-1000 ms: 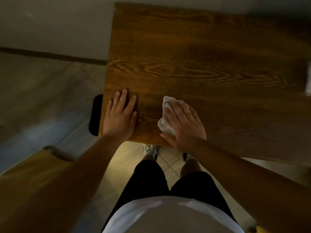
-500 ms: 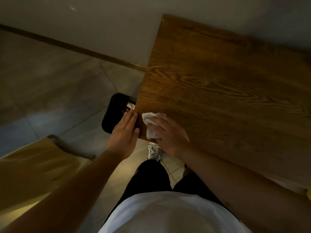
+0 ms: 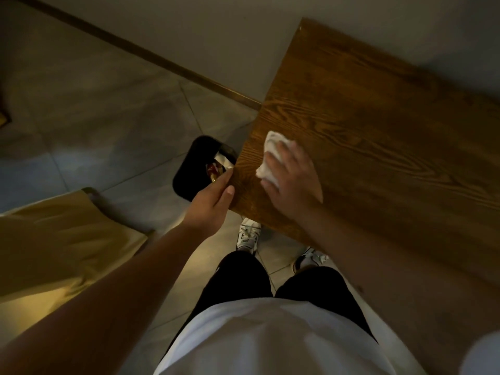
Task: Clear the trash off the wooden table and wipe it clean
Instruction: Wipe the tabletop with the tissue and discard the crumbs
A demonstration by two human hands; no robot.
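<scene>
Since half a second ago, right hand [image 3: 293, 175] has pushed the white cloth [image 3: 270, 155] farther onto the table [image 3: 378, 131], pressing it flat. Left hand [image 3: 213, 201] cups the corner, fingers together. Trash looks binned [image 3: 197, 169]; wiping's left.

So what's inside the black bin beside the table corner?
The black bin holds crumpled trash: pale wrappers and something reddish. The left hand and the table corner cover the rest, so the bin's full contents cannot be seen.

A tan chair seat [image 3: 62, 239] stands on the grey tiled floor [image 3: 89, 109]; a brown baseboard [image 3: 151, 56] lines the wall [image 3: 216, 28].
</scene>
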